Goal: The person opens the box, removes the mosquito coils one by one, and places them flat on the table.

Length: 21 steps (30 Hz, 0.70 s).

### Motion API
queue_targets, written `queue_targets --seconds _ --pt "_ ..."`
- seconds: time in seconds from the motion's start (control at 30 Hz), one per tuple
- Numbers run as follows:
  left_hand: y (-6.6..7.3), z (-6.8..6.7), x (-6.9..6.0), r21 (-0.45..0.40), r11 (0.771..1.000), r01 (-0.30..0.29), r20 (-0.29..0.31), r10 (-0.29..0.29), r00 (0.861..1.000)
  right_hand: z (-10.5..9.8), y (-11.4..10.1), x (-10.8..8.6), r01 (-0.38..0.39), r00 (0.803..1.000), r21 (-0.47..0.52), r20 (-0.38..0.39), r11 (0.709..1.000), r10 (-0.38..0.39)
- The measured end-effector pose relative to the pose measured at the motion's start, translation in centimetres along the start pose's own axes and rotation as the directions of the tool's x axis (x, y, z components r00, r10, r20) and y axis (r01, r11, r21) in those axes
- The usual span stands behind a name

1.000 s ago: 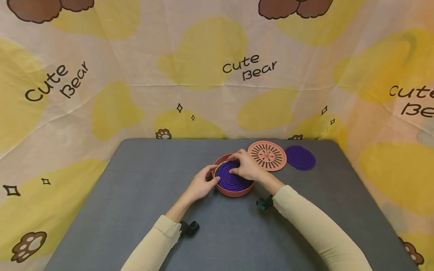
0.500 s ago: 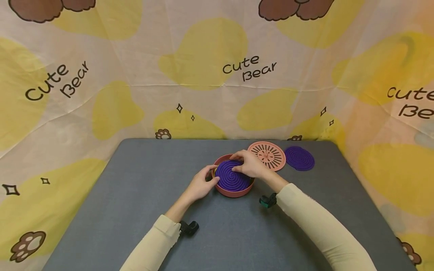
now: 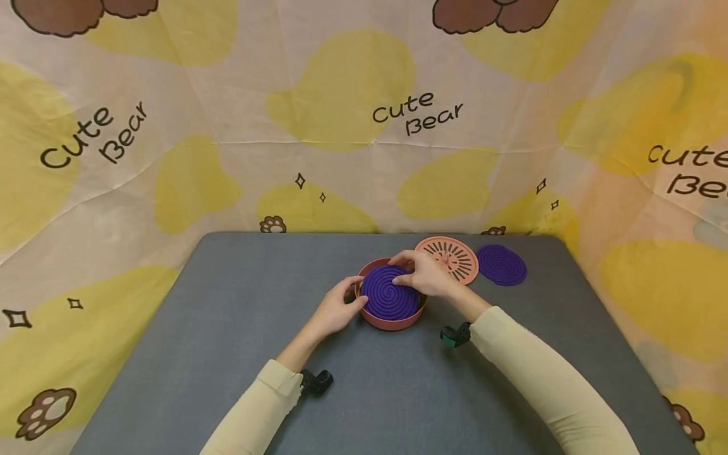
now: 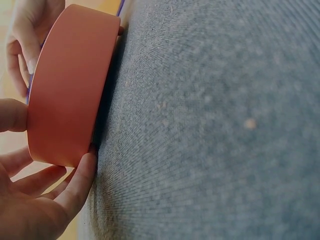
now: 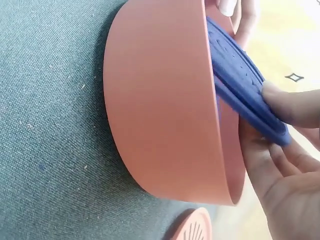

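A purple spiral mosquito coil (image 3: 390, 292) lies tilted in the mouth of a round pink coil holder (image 3: 392, 326). My right hand (image 3: 428, 273) pinches the coil's edge between thumb and fingers; in the right wrist view that side of the coil (image 5: 245, 82) stands out above the rim, while its other side is inside. My left hand (image 3: 335, 308) grips the holder's left side, with the thumb by the rim and fingers around the wall (image 4: 72, 90) in the left wrist view. The holder's floor is hidden under the coil; a bit of yellow shows at its left.
Behind and to the right lies a pink slotted lid (image 3: 452, 258), partly covered by my right hand in the head view. Another purple coil (image 3: 503, 265) lies flat beside it. A grey table (image 3: 256, 278) meets a patterned cloth backdrop (image 3: 335, 82) at its far edge.
My right hand has shifted a little to the right, and the coil's far right side has risen with it. The left hand and holder stay in place.
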<state>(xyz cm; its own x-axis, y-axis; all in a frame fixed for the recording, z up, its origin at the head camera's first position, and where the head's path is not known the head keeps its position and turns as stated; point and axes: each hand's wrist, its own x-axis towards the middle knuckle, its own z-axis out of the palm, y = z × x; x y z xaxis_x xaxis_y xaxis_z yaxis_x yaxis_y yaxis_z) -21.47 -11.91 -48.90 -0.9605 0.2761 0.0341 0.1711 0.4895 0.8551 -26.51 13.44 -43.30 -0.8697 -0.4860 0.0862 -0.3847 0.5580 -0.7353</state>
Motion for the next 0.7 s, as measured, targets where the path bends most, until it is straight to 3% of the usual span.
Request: queue_targets --seconds 0.17,0.47,0.7 --pt "0.0 0.0 0.0 0.009 1.0 0.005 -0.002 -0.005 1.0 -0.6 -0.1 -0.3 -0.043 0.999 0.058 -0.026 0.997 0.044" --pt "0.0 -0.1 -0.1 0.003 1.0 -0.013 -0.005 0.013 1.0 -2.8 0.0 -1.1 -0.031 0.994 0.156 -0.102 0.987 0.047" --pt "-0.1 0.0 0.0 0.003 1.0 -0.018 -0.008 0.018 1.0 -5.2 0.7 -3.1 -0.102 0.981 0.259 -0.135 0.96 0.14"
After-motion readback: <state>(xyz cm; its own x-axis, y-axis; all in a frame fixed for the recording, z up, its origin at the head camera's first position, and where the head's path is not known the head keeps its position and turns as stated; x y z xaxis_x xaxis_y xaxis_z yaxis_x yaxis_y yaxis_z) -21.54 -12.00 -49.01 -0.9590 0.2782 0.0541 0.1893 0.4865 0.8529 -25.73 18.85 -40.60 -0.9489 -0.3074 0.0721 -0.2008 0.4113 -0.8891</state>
